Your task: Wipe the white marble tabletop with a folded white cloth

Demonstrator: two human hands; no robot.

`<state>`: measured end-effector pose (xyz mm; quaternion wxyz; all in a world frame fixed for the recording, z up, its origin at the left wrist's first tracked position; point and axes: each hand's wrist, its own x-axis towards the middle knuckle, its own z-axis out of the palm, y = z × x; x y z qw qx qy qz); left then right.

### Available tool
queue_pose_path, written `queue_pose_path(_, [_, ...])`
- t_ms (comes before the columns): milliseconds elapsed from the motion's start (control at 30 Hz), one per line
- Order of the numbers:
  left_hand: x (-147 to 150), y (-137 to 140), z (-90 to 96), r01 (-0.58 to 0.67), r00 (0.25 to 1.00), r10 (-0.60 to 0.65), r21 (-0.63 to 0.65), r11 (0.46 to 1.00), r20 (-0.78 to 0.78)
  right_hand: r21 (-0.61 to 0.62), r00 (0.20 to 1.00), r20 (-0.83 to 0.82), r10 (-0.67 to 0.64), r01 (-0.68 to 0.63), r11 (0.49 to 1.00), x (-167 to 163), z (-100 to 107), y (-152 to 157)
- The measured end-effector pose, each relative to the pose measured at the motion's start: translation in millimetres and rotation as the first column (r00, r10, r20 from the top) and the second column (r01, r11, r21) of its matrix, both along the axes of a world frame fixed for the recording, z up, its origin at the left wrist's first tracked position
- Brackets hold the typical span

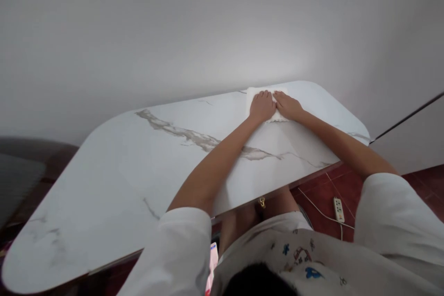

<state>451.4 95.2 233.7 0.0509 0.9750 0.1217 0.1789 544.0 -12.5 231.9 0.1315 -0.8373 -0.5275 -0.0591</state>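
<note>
A white cloth (pixel 250 97) with a wavy lower edge lies spread on the white marble-patterned tabletop (pixel 114 171), close to its far edge. My left hand (pixel 263 105) presses down on the cloth with its fingers bent together over it. Beside it, my right hand (pixel 288 105) rests on the cloth's right part, fingers together and pointing toward the left hand. The two hands nearly touch, and their palms are hidden. Both arms reach forward over the table.
A pale wall (pixel 194 46) rises right behind the table. On the red tiled floor at the right lies a white power strip (pixel 338 209) with a cable. A lit phone screen (pixel 212 261) shows below the table's near edge. A dark chair-like shape (pixel 45 157) stands at the left.
</note>
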Motion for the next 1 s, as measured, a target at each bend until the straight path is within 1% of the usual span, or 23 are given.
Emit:
queue_pose_path(200, [-57,-40,3.9,-0.016,0.999,0.017,0.031,0.999,-0.052,-0.034,0.998,0.046,0.035,-0.033,0.999,-55,2,-39])
queue_pose_path(333, [-96,-74,7.8,-0.049,0.994,0.052,0.035,0.998,-0.098,-0.063,0.998,0.053,0.043,-0.040,0.997,-93,6,-70])
queue_pose_path(433, [-117,-103,12.5,-0.066,0.987,0.068,0.019,0.998,-0.147,-0.069,0.997,0.055,0.054,-0.050,0.996,-112,5,-99])
queue_pose_path(500, [-123,-122,14.7,-0.057,0.984,0.058,0.009,0.998,-0.169,-0.049,0.996,0.065,0.057,-0.054,0.997,-117,3,-121])
queue_pose_path(600, [-118,-145,14.6,-0.001,0.988,0.002,0.002,1.000,-0.156,-0.004,0.997,0.070,0.034,-0.034,0.999,-113,1,-149])
queue_pose_path(667, [-105,-154,12.9,0.049,0.991,-0.048,0.004,0.999,-0.121,0.007,0.998,0.068,-0.002,0.002,1.000,-104,3,-163])
queue_pose_path(733, [-87,-159,11.1,0.092,0.993,-0.091,0.009,0.996,-0.080,-0.013,0.997,0.067,-0.041,0.042,0.999,-92,7,-169])
queue_pose_path(800, [-67,-158,10.1,0.119,0.992,-0.118,0.010,0.993,-0.046,-0.047,0.995,0.058,-0.077,0.080,0.996,-77,11,-168])
queue_pose_path(867, [-48,-152,10.2,0.127,0.991,-0.127,0.001,0.992,-0.028,-0.075,0.994,0.042,-0.100,0.103,0.992,-58,13,-160])
queue_pose_path(1000, [-17,-123,11.3,0.128,0.991,-0.129,-0.026,0.991,-0.018,-0.074,0.996,0.038,-0.082,0.085,0.994,-21,8,-131])
